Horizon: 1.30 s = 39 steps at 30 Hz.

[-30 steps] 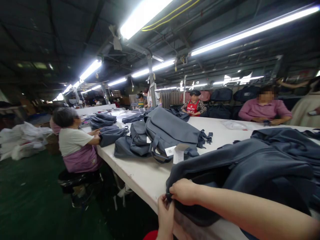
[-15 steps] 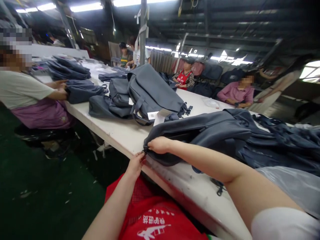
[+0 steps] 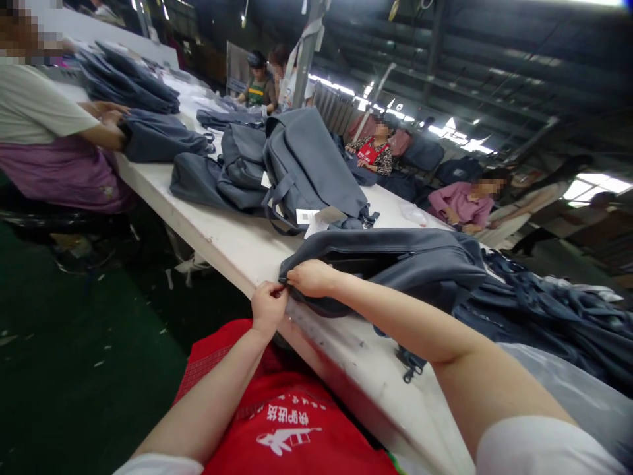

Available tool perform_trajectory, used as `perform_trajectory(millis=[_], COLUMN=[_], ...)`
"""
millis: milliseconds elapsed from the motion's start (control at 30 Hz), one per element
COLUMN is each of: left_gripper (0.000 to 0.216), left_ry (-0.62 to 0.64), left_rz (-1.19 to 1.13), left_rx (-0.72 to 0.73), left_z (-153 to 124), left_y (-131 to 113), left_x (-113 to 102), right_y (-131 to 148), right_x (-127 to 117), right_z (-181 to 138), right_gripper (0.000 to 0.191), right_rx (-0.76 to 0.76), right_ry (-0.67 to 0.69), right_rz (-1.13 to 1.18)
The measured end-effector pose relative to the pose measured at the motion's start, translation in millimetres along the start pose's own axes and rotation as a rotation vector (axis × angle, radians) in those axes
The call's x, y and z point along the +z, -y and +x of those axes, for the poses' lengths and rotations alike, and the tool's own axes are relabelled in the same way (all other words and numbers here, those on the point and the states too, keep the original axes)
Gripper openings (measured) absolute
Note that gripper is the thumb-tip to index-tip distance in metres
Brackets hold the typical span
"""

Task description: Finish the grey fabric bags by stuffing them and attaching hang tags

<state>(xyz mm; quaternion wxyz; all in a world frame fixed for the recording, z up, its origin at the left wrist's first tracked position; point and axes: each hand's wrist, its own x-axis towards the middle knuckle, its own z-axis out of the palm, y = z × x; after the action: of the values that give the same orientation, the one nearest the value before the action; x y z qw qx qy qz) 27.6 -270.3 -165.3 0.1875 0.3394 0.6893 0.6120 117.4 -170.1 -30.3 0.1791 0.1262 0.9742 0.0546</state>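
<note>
A dark blue-grey bag [image 3: 435, 254] lies on its side at the near table edge, its long zipped opening gaping. My right hand [image 3: 311, 277] is closed on the bag's left end, fingertips pinching the edge by the zipper. Just below and left of it, my left hand [image 3: 270, 307] is closed in a pinch at the same corner; the small part between its fingers is mostly hidden. White paper tags [image 3: 324, 221] stick up behind the bag. A strap with a dark clip [image 3: 410, 366] hangs over the table edge beneath my right forearm.
Finished-looking blue-grey backpacks [image 3: 316, 171] are piled beyond on the white table [image 3: 212, 247]. More dark bags or straps [image 3: 548, 303] heap at right beside clear plastic [image 3: 558, 376]. A co-worker [image 3: 54, 125] handles a bag at left; several others sit across the table.
My left hand has shifted up slightly against the bag's corner, its fingers curling in tighter. My right hand keeps its pinch. The view has tilted and turned a little.
</note>
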Motion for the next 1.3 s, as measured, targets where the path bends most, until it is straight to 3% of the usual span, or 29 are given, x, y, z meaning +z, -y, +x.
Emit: perform_trajectory(millis=[300, 467, 600, 733, 800, 867, 967, 1033, 1133, 1300], left_gripper=[0.012, 0.012, 0.015, 0.018, 0.016, 0.019, 0.027, 0.031, 0.033, 0.043], left_ry=[-0.015, 0.034, 0.063, -0.01, 0.062, 0.217, 0.376, 0.374, 0.324, 0.21], left_rz=[0.116, 0.164, 0.151, 0.196, 0.279, 0.369, 0.499, 0.57, 0.618, 0.6], left_rx=[0.136, 0.213, 0.275, 0.481, 0.679, 0.828, 0.843, 0.77, 0.725, 0.785], left_z=[1.1, 7.7, 15.3, 28.5, 36.7, 44.7, 54.8, 58.6, 54.3, 36.8], left_y=[-8.6, -4.3, -7.4, -37.2, -59.5, -79.5, -96.9, -100.4, -100.6, -97.2], left_x=[-2.8, -10.1, -23.3, -30.7, -23.4, -7.0, 26.1, 45.5, 61.0, 52.3], right_y=[1.7, 0.5, -3.7, -19.2, -30.5, -40.0, -42.7, -35.6, -18.0, 2.1], right_x=[-6.7, -3.0, -9.8, -23.1, -25.0, -20.1, -2.0, 12.5, 28.9, 30.9], right_z=[7.8, -3.4, -46.7, -98.3, -114.5, -123.5, -131.1, -137.3, -148.7, -167.3], right_gripper=[0.026, 0.032, 0.037, 0.02, 0.023, 0.029, 0.046, 0.054, 0.059, 0.054], right_rx=[-0.034, 0.039, 0.167, 0.331, 0.471, 0.55, 0.486, 0.443, 0.461, 0.419], right_ry=[0.083, 0.084, -0.126, -0.335, -0.357, -0.307, -0.1, -0.056, -0.17, -0.359], right_rz=[-0.021, 0.062, 0.207, 0.177, 0.108, 0.072, 0.141, 0.196, 0.196, 0.131])
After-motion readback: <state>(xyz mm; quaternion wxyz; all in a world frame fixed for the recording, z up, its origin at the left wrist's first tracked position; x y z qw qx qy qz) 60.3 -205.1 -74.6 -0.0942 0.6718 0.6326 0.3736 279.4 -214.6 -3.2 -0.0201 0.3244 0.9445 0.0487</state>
